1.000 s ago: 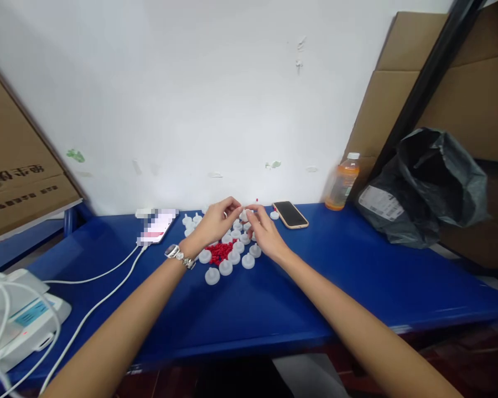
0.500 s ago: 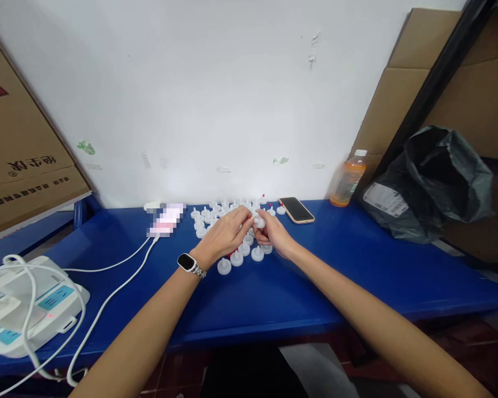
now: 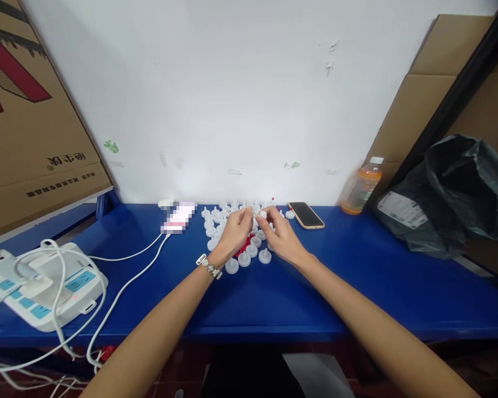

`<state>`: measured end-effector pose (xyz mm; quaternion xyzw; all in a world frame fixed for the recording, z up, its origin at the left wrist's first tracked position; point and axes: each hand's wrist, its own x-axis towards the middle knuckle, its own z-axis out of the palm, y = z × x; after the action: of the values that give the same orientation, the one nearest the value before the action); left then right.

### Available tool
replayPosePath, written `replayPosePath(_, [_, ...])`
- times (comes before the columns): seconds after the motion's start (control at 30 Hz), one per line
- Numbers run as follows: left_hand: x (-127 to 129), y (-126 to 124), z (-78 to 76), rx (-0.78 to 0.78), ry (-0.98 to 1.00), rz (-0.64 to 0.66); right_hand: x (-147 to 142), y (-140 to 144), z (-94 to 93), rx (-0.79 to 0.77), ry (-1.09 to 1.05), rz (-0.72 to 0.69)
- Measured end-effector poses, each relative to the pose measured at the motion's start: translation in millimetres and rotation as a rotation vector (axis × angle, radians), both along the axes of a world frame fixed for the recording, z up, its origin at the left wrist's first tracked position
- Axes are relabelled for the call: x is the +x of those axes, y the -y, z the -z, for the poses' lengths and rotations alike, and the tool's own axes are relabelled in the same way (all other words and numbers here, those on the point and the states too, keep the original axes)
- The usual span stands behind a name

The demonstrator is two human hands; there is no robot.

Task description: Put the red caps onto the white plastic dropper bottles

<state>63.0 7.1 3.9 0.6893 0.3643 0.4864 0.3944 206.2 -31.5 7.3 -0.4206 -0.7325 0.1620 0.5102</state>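
Both hands are meeting above a cluster of small white plastic caps [image 3: 244, 258] lying near the back edge of the blue surface [image 3: 357, 287], about midway along it. The left hand [image 3: 235, 232], with a wristwatch [image 3: 208, 266] on its wrist, is pinching its fingertips narrowly together; something tiny may be sitting between them, but it is too small to make out. The right hand [image 3: 281, 236] is holding a small white cap [image 3: 263, 214] between thumb and forefinger, raised just above the cluster and nearly touching the left fingertips. A little heap of red pieces [image 3: 243, 250] is lying among the white caps, partly hidden under the left hand.

Just right of the cluster, near the back edge, a smartphone [image 3: 306, 214] with a dark screen is lying flat. Further right, a bottle of orange drink [image 3: 361, 187] is standing upright against the wall, and beyond it a dark grey plastic bag [image 3: 452, 193] with a white label is slumping at the right end of the surface, in front of flattened cardboard [image 3: 415, 105]. Left of the cluster, another phone [image 3: 178, 217] is lying near the back edge with a white cable [image 3: 124, 284] running from it toward the left front corner, where a white power strip [image 3: 45, 284] is sitting amid looped cords. A cardboard box [image 3: 29, 127] is resting at the left end.
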Motion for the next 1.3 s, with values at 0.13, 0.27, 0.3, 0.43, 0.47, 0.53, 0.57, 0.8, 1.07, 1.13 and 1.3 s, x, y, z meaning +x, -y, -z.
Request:
replayPosePath(0.13, [-4, -2, -2.5, -0.131, -0.001, 0.055, -1, 1, 2.1, 0.04, 0.018, 0.035])
replayPosePath(0.27, [-15, 6, -8.3, 0.058, -0.219, 0.048, -1, -3, 7.4, -0.079, -0.07, 0.007])
replayPosePath(0.3, [-18, 9, -9.6, 0.152, -0.301, 0.04, 0, -4, 9.0, -0.107, -0.104, -0.003])
replayPosePath(0.43, [-26, 14, -13.2, 0.407, -0.46, 0.079, -2, -7, 13.5, -0.204, -0.194, -0.071])
replayPosePath(0.47, [-27, 13, -13.5, 0.453, -0.474, 0.086, -3, -7, 13.9, -0.224, -0.195, -0.098])
replayPosePath(0.53, [-26, 12, -13.0, 0.507, -0.477, 0.086, -4, -6, 13.6, -0.227, -0.182, -0.127])
replayPosePath(0.57, [-25, 11, -12.1, 0.502, -0.455, 0.071, -4, -5, 12.9, -0.21, -0.168, -0.126])
replayPosePath(0.8, [-10, 4, -2.2, 0.053, -0.006, 0.019, -5, -1, 6.6, -0.032, -0.068, -0.029])
replayPosePath(1.07, [-12, 5, -6.8, -0.001, -0.147, -0.004, -1, -1, 9.2, 0.042, 0.06, 0.089])
replayPosePath(1.13, [-18, 11, -10.8, 0.184, -0.306, -0.017, 2, -2, 11.1, -0.04, 0.019, 0.042])
replayPosePath(1.3, [-22, 17, -14.1, 0.41, -0.39, 0.072, 4, -3, 10.5, -0.105, -0.033, -0.059])
